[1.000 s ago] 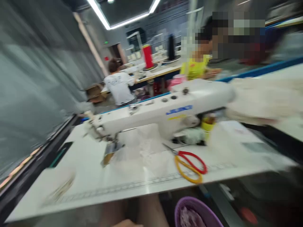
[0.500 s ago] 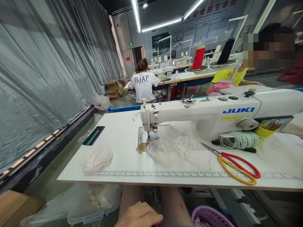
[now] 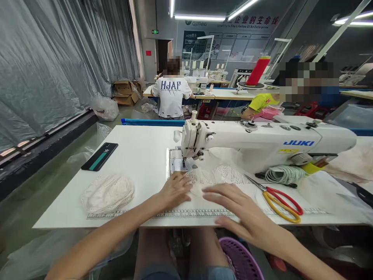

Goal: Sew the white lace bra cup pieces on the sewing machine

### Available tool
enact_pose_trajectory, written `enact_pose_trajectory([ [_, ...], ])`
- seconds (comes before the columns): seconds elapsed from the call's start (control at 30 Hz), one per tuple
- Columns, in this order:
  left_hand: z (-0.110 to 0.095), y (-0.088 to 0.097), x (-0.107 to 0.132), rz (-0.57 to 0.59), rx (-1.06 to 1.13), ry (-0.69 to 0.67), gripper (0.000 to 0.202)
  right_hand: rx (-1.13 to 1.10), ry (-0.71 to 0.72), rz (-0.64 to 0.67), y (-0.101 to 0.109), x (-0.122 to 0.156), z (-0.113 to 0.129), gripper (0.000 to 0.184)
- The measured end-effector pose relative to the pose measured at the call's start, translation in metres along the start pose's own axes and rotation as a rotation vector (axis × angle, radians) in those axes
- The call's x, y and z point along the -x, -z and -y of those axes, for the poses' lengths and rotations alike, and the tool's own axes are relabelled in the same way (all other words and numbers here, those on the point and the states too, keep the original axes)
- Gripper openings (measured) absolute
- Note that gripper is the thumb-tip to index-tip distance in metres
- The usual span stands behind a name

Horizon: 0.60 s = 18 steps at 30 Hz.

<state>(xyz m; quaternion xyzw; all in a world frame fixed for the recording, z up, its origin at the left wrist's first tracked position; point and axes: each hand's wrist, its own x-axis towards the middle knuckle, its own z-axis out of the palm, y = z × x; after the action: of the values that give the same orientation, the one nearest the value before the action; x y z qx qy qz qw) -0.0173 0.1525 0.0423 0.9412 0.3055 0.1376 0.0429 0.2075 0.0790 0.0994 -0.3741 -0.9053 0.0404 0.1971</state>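
- In the head view, my left hand (image 3: 176, 191) is low over the bench (image 3: 145, 146), near the middle of the front edge, fingers close together at the left end of the lace (image 3: 231, 175); I can't tell whether they pinch it.
- My right hand (image 3: 237, 208) reaches over the front edge, fingers spread apart and partly blurred, tips near the lace.
- The lace lies flat beneath the arm of the machine (image 3: 247, 138), just right of the needle (image 3: 184, 162).
- Scissors (image 3: 265, 189) lie by the front edge, right of the lace, blades pointing to it; a coil (image 3: 284, 174) sits behind them.
- Yarn (image 3: 109, 193) sits by the front left corner.
- A ruler (image 3: 201, 213) runs along the front edge.
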Motion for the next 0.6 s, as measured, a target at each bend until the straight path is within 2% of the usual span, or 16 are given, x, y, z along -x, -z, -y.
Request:
enact_pose_trajectory([
  [0.07, 0.0, 0.0, 0.012, 0.026, -0.032, 0.017, 0.026, 0.049, 0.028, 0.06, -0.016, -0.004, -0.01, 0.041],
  [0.17, -0.009, 0.013, 0.042, 0.049, -0.03, 0.057, 0.016, 0.01, 0.051, 0.118, -0.038, -0.003, -0.022, 0.04],
  [0.23, -0.017, 0.025, 0.057, 0.065, 0.037, 0.09, 0.011, -0.079, 0.054, 0.062, -0.047, -0.006, -0.027, 0.033],
  [0.3, -0.019, 0.035, 0.06, 0.04, 0.139, 0.176, 0.016, -0.116, -0.005, -0.06, -0.056, -0.016, -0.033, 0.029],
  [0.37, -0.015, 0.037, 0.051, -0.041, 0.219, 0.323, 0.025, -0.103, -0.104, -0.139, -0.067, -0.034, -0.041, 0.029],
  [0.43, -0.006, 0.031, 0.032, -0.111, 0.251, 0.485, 0.027, -0.103, -0.182, -0.134, -0.08, -0.053, -0.049, 0.03],
  [0.53, 0.008, 0.014, 0.002, -0.052, 0.26, 0.658, 0.026, -0.143, -0.205, -0.092, -0.093, -0.071, -0.057, 0.026],
  [0.6, 0.013, 0.006, -0.01, 0.002, 0.284, 0.689, 0.018, -0.191, -0.176, -0.066, -0.093, -0.073, -0.059, 0.02],
])
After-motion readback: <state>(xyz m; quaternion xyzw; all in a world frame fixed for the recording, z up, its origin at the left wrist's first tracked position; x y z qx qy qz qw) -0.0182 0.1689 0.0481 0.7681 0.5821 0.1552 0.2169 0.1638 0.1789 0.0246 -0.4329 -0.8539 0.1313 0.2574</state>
